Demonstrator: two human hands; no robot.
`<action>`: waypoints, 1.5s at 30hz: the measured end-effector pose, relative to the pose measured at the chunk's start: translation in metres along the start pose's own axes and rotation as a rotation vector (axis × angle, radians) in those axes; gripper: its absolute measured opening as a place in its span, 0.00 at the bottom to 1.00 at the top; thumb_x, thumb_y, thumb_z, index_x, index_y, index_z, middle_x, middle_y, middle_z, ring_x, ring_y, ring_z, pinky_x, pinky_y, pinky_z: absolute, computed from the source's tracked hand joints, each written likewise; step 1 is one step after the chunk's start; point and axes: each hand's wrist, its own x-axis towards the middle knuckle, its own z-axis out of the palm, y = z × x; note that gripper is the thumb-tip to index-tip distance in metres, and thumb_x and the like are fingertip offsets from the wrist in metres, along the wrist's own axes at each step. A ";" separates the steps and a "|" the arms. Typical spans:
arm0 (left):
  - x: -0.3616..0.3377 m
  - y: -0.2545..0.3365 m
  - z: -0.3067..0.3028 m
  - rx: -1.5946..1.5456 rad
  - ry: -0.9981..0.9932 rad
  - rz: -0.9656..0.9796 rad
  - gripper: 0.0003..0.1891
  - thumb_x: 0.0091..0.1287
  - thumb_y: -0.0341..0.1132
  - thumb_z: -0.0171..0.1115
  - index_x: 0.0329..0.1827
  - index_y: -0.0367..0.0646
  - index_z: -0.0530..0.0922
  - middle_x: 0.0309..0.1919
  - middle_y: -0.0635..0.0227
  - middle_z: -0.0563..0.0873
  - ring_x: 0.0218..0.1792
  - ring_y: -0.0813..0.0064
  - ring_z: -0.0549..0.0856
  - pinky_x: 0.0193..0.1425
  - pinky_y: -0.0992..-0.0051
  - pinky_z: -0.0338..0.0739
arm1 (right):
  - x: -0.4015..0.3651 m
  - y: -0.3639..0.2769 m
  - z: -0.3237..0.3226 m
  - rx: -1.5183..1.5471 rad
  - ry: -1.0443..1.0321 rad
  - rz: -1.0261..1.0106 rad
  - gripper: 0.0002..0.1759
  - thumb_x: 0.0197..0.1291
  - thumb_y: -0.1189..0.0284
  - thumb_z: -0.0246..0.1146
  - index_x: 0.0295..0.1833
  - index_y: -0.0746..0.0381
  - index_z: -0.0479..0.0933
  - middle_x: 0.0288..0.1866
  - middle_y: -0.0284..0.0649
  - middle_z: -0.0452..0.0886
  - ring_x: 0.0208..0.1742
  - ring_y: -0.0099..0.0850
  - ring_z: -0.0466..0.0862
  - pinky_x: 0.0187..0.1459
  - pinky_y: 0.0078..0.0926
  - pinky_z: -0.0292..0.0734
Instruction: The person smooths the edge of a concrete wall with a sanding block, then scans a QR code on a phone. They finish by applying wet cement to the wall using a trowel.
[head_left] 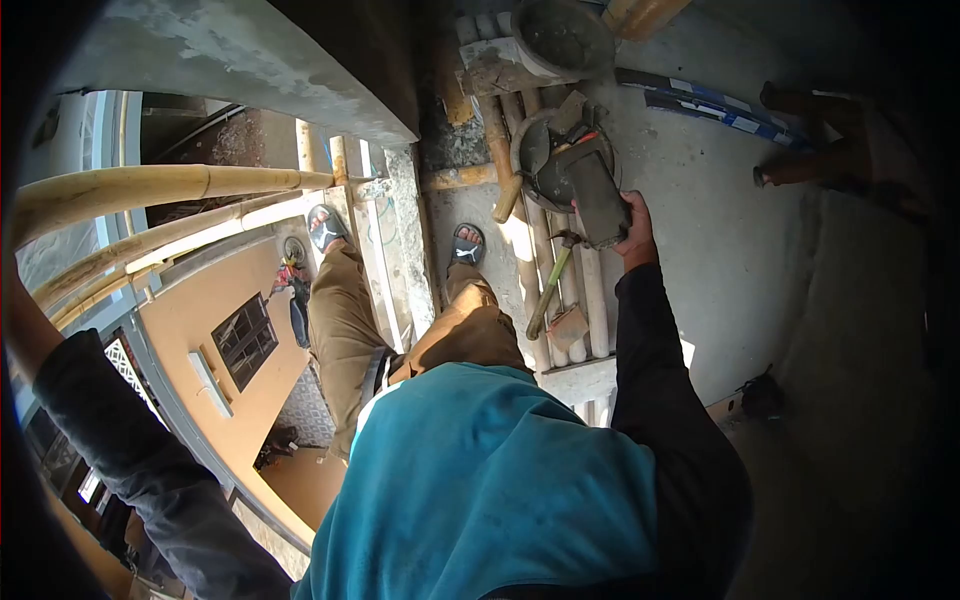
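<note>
My right hand (637, 232) is closed on the near end of a dark grey, flat rectangular block (603, 200), which looks like a plastering float. It is held over a round mortar bucket (518, 182), hiding part of it, and other tools lie in that bucket. Just below the block, a hammer (552, 290) with a yellow-green handle rests on bamboo poles. At the far left edge, my left hand (14, 290) is mostly cut off beside a thick bamboo rail (130, 194); its fingers are hidden.
Bamboo poles (590, 300) form the platform on the right. A second bucket (563, 38) stands at the top. Between my sandalled feet runs a concrete edge (411, 235). To the left, a drop opens past the rails towards an orange wall (190, 320) below.
</note>
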 end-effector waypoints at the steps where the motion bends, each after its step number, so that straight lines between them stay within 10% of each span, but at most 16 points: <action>1: 0.003 -0.002 -0.004 0.014 0.007 0.008 0.18 0.69 0.55 0.55 0.43 0.49 0.77 0.32 0.65 0.82 0.31 0.68 0.84 0.38 0.64 0.83 | -0.018 0.002 0.020 0.046 -0.118 -0.015 0.38 0.58 0.54 0.58 0.67 0.70 0.68 0.62 0.52 0.78 0.59 0.49 0.79 0.64 0.45 0.73; 4: 0.048 -0.054 -0.038 -0.055 -0.035 -0.044 0.21 0.71 0.43 0.56 0.53 0.28 0.78 0.41 0.51 0.87 0.41 0.62 0.88 0.52 0.68 0.84 | -0.063 0.016 0.087 0.233 -0.376 -0.018 0.46 0.61 0.48 0.54 0.76 0.68 0.55 0.76 0.54 0.61 0.72 0.55 0.68 0.71 0.60 0.61; 9: 0.003 -0.016 -0.011 -0.088 0.039 -0.002 0.32 0.60 0.50 0.73 0.55 0.32 0.75 0.35 0.55 0.85 0.33 0.66 0.87 0.43 0.72 0.82 | -0.079 0.038 0.174 0.137 -0.587 0.064 0.47 0.61 0.51 0.56 0.78 0.66 0.51 0.78 0.56 0.57 0.73 0.56 0.66 0.69 0.64 0.62; 11: 0.001 -0.015 -0.015 -0.020 -0.029 -0.037 0.34 0.59 0.52 0.74 0.58 0.32 0.74 0.41 0.54 0.84 0.42 0.67 0.86 0.46 0.73 0.80 | -0.084 0.042 0.211 0.063 -0.600 0.125 0.46 0.59 0.53 0.56 0.77 0.66 0.52 0.76 0.56 0.60 0.73 0.58 0.66 0.68 0.67 0.61; 14: -0.068 -0.010 -0.015 0.162 0.381 0.327 0.34 0.64 0.48 0.71 0.65 0.33 0.70 0.60 0.56 0.75 0.64 0.67 0.74 0.65 0.65 0.69 | -0.094 0.043 0.277 -0.011 -0.730 0.282 0.44 0.58 0.54 0.57 0.76 0.64 0.57 0.73 0.59 0.64 0.72 0.61 0.66 0.70 0.64 0.61; 16: -0.143 -0.037 -0.026 -0.030 0.386 0.436 0.29 0.66 0.41 0.67 0.63 0.33 0.69 0.57 0.53 0.74 0.61 0.62 0.74 0.68 0.62 0.63 | -0.103 0.046 0.320 -0.091 -0.767 0.311 0.45 0.58 0.53 0.58 0.76 0.65 0.57 0.73 0.61 0.64 0.70 0.60 0.69 0.71 0.59 0.62; 19: -0.283 -0.075 -0.030 -0.205 -0.086 -0.081 0.28 0.69 0.42 0.60 0.65 0.33 0.68 0.55 0.56 0.77 0.58 0.66 0.76 0.62 0.67 0.70 | -0.112 0.055 0.371 -0.114 -0.787 0.375 0.42 0.60 0.53 0.55 0.74 0.67 0.59 0.71 0.58 0.68 0.68 0.52 0.73 0.70 0.59 0.63; 21: -0.329 -0.079 -0.022 -0.648 -0.424 -0.592 0.39 0.74 0.62 0.45 0.75 0.37 0.60 0.62 0.60 0.74 0.58 0.68 0.77 0.64 0.66 0.70 | -0.109 0.062 0.394 -0.243 -0.842 0.434 0.39 0.62 0.54 0.55 0.74 0.65 0.61 0.70 0.54 0.70 0.65 0.51 0.76 0.68 0.53 0.68; 31: -0.325 -0.047 -0.010 -1.318 -0.322 -0.918 0.42 0.71 0.71 0.31 0.70 0.43 0.67 0.63 0.57 0.77 0.60 0.60 0.80 0.64 0.59 0.76 | -0.118 0.094 0.450 -0.637 -0.804 0.078 0.25 0.72 0.61 0.56 0.69 0.61 0.67 0.61 0.36 0.77 0.59 0.28 0.79 0.62 0.32 0.74; 37: -0.321 -0.032 -0.015 -1.530 -0.393 -0.898 0.43 0.67 0.69 0.36 0.70 0.41 0.67 0.67 0.52 0.74 0.60 0.55 0.79 0.63 0.55 0.75 | -0.144 0.084 0.457 -1.079 -0.703 -0.342 0.25 0.70 0.54 0.60 0.57 0.65 0.78 0.34 0.31 0.81 0.26 0.16 0.78 0.24 0.16 0.75; 41: -0.312 -0.001 -0.017 -1.461 -0.096 -1.034 0.43 0.67 0.67 0.36 0.72 0.37 0.65 0.69 0.49 0.70 0.63 0.51 0.76 0.66 0.52 0.73 | -0.174 0.054 0.465 -1.140 -0.526 -0.543 0.25 0.69 0.54 0.62 0.55 0.66 0.80 0.33 0.32 0.81 0.28 0.16 0.78 0.26 0.14 0.73; 45: -0.303 -0.017 -0.067 -1.426 -0.196 -0.771 0.44 0.64 0.65 0.43 0.74 0.40 0.61 0.68 0.48 0.71 0.61 0.48 0.77 0.64 0.49 0.74 | -0.165 0.008 0.470 -0.782 -0.468 -1.000 0.20 0.68 0.60 0.64 0.56 0.64 0.79 0.38 0.26 0.80 0.33 0.13 0.74 0.30 0.12 0.69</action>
